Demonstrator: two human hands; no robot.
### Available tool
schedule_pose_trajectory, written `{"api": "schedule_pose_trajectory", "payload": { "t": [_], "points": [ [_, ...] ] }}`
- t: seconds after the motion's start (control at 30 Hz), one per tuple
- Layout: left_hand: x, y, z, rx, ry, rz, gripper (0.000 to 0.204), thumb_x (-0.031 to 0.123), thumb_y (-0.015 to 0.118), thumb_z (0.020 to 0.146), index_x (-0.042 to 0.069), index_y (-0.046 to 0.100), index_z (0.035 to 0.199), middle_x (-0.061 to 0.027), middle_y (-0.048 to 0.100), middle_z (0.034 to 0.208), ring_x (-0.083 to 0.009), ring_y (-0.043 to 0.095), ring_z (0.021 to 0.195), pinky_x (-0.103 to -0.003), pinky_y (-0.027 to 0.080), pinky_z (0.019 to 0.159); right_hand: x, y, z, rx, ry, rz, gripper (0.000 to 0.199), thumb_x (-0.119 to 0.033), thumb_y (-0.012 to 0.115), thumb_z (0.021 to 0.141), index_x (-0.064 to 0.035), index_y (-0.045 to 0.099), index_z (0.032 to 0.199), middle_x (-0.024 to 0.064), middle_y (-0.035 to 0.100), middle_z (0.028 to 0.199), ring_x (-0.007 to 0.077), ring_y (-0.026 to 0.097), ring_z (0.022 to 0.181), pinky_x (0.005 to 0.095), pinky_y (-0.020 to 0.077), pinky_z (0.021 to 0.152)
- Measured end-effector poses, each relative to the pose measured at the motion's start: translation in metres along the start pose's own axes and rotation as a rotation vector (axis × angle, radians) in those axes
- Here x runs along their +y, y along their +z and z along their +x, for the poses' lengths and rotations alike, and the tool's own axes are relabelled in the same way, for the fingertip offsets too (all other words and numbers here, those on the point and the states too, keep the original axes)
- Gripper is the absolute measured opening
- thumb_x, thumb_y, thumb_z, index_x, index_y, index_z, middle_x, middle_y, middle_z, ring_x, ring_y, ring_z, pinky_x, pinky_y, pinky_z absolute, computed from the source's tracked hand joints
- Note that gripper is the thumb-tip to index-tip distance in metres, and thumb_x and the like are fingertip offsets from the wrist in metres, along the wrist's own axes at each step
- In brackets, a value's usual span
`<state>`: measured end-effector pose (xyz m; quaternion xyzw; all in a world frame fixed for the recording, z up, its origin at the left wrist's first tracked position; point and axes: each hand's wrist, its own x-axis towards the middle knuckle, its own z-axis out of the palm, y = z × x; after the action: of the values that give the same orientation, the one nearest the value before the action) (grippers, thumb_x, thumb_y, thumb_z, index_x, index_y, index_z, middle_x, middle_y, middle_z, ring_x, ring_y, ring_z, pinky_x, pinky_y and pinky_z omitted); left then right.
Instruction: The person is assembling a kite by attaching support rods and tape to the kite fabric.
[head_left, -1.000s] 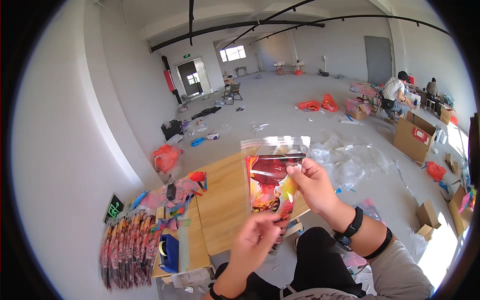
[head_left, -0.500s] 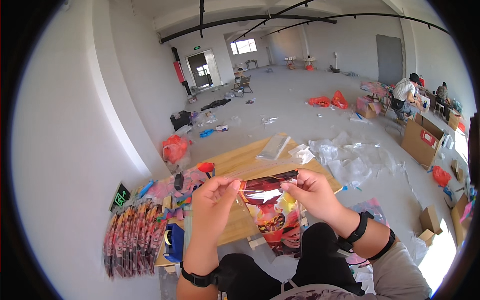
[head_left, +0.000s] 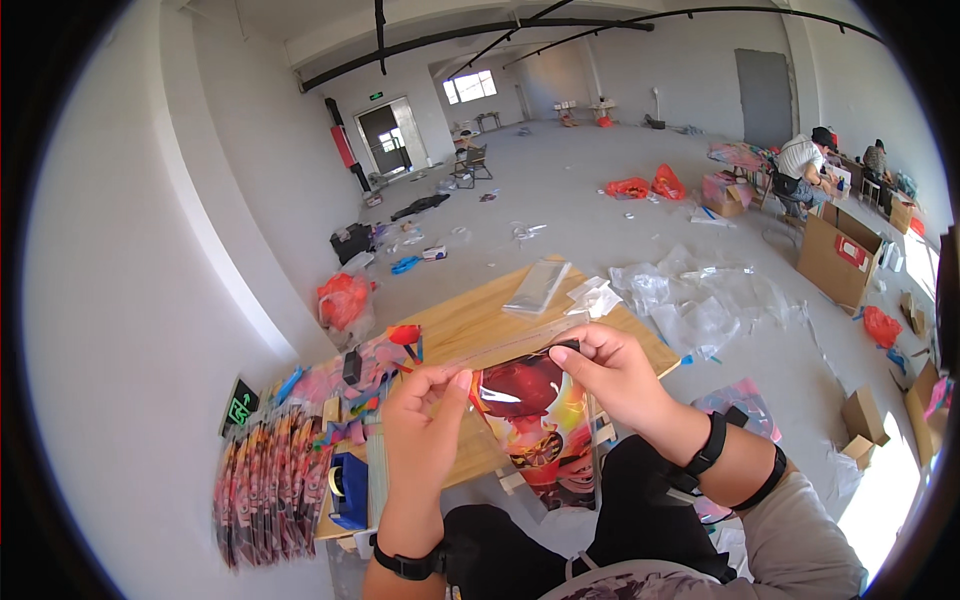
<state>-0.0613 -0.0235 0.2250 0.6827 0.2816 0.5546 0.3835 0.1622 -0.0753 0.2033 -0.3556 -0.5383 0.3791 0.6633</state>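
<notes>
Probably a packing workshop: wooden table (head_left: pixel 470 325), tape dispenser (head_left: pixel 349 492), cardboard box (head_left: pixel 830 262).

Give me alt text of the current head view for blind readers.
A person's left hand and right hand hold a colourful bagged item by its upper end at a wooden table. At left, similar bagged items overlap in a row beside a blue tape dispenser.

- Two hands: left hand (head_left: pixel 420 410), right hand (head_left: pixel 620 376)
- One held printed packet (head_left: pixel 535 425)
- Overlapping packets (head_left: pixel 270 490) at left, too close-set to count
- One blue tape dispenser (head_left: pixel 352 508)
- Two black straps (head_left: pixel 709 446) on the right forearm
- Two other people (head_left: pixel 799 164)
</notes>
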Motion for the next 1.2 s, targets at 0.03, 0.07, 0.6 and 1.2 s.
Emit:
{"api": "schedule_pose_trajectory", "payload": {
  "t": [0.03, 0.07, 0.6, 1.2],
  "points": [
    [0.001, 0.001, 0.001, -0.001, -0.034, -0.013, 0.015, 0.009, 0.071, 0.095, -0.003, 0.07, 0.103, -0.0048, 0.072, 0.098, -0.008, 0.064, 0.089, -0.023, 0.05, 0.078, 0.001, 0.0, 0.001, -0.007, -0.02, 0.002, 0.014, -0.013, 0.065, 0.101, -0.0013, 0.067, 0.109, -0.0056, 0.064, 0.083, -0.0015, 0.05, 0.069, 0.0187, 0.0404, 0.059],
    [0.002, 0.003, 0.0, -0.009, 0.016, -0.014, 0.015, 0.009, 0.071, 0.095, -0.003, 0.07, 0.103, -0.0048, 0.072, 0.098, -0.008, 0.064, 0.089, -0.023, 0.05, 0.078, 0.003, 0.0, 0.001, -0.008, -0.039, 0.007, 0.014, -0.013, 0.065, 0.101, -0.001, 0.067, 0.108, -0.0057, 0.064, 0.082, -0.0017, 0.05, 0.069, 0.0186, 0.0401, 0.059],
    [-0.011, 0.006, 0.012, -0.14, 0.0, -0.006, 0.009, 0.004, 0.071, 0.094, -0.003, 0.07, 0.1, -0.0035, 0.071, 0.096, -0.0089, 0.066, 0.085, -0.023, 0.053, 0.076, -0.002, -0.013, 0.017, -0.115, -0.072, 0.036, 0.012, -0.007, 0.061, 0.102, 0.0015, 0.065, 0.109, 0.006, 0.073, 0.1, 0.0082, 0.066, 0.096, 0.0245, 0.0528, 0.083],
    [-0.015, -0.007, 0.05, -0.233, -0.066, 0.077, 0.029, 0.019, 0.062, 0.102, -0.005, 0.071, 0.114, -0.0102, 0.075, 0.103, -0.0135, 0.068, 0.094, -0.027, 0.052, 0.086, 0.006, -0.018, 0.063, -0.179, 0.122, -0.166, 0.015, -0.012, 0.066, 0.097, 0.0012, 0.069, 0.103, 0.0037, 0.071, 0.1, 0.0082, 0.064, 0.094, 0.0258, 0.0507, 0.085]
  ]
}}
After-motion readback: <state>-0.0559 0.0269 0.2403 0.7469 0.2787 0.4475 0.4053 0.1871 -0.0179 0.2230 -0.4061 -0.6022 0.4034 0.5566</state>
